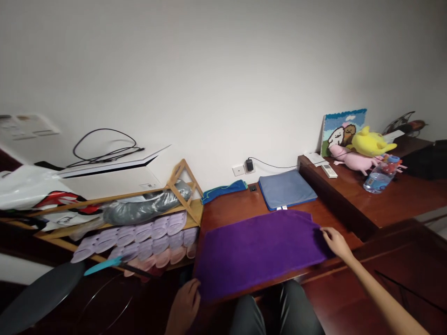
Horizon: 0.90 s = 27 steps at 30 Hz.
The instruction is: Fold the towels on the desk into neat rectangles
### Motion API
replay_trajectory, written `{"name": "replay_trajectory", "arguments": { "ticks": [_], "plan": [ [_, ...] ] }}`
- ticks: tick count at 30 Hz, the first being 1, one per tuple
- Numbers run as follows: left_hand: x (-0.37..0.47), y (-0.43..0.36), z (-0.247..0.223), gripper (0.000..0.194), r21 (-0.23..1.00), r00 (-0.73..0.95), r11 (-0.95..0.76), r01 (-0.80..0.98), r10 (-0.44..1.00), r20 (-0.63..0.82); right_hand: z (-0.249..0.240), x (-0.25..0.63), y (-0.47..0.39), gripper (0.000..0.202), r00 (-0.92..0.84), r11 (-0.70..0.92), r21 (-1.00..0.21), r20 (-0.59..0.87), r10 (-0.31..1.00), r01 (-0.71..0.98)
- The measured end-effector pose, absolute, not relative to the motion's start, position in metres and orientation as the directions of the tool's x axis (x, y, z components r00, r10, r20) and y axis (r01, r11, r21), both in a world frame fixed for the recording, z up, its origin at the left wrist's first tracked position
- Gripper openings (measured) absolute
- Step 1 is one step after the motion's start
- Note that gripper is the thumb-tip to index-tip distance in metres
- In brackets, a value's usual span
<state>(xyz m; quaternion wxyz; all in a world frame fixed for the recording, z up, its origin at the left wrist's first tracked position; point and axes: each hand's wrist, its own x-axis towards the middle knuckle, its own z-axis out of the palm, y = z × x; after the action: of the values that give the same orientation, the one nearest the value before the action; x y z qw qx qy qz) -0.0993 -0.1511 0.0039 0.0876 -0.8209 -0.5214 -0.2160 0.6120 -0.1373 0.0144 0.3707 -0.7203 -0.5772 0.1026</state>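
A purple cloth [258, 253], towel-like, lies spread over the reddish-brown desk [226, 211], its near edge close to the desk's front. My left hand [185, 302] is at the cloth's near left corner, fingers closed on it. On the opposite side my right hand [335, 242] pinches the right edge, where the cloth is slightly bunched. Behind the cloth rests a folded blue-grey cloth [288, 189] with a white tag. A narrow folded blue cloth [223, 191] lies at the back left against the wall.
Left of the desk stands a wooden rack [195, 211] with lilac slippers [153, 228] and a white box [115, 179]. On the raised surface at right are a water bottle [379, 179], a remote [329, 171] and plush toys [370, 142]. A charger [249, 164] is plugged into the wall.
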Motion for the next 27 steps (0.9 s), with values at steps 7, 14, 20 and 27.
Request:
{"name": "replay_trajectory", "arguments": {
  "ticks": [7, 14, 20, 27],
  "plan": [
    [-0.050, -0.028, 0.009, 0.050, 0.174, 0.242, -0.323, 0.930, 0.897, 0.369, -0.006, 0.606, -0.018, 0.031, 0.522, -0.282, -0.722, 0.128, 0.844, 0.632],
    [-0.052, 0.022, -0.023, 0.053, 0.092, 0.143, -0.175, 0.980, 0.950, 0.278, -0.026, 0.612, 0.026, 0.029, 0.463, -0.156, -0.759, 0.209, 0.861, 0.632],
    [-0.046, 0.032, -0.029, 0.057, 0.050, 0.074, -0.089, 0.995, 0.966, 0.246, -0.044, 0.635, 0.038, 0.045, 0.415, -0.113, -0.749, 0.230, 0.880, 0.653],
    [-0.037, 0.026, -0.032, 0.060, -0.031, 0.063, -0.058, 0.998, 0.978, 0.197, -0.075, 0.635, 0.028, 0.051, 0.394, -0.198, -0.689, 0.137, 0.909, 0.697]
  ]
}}
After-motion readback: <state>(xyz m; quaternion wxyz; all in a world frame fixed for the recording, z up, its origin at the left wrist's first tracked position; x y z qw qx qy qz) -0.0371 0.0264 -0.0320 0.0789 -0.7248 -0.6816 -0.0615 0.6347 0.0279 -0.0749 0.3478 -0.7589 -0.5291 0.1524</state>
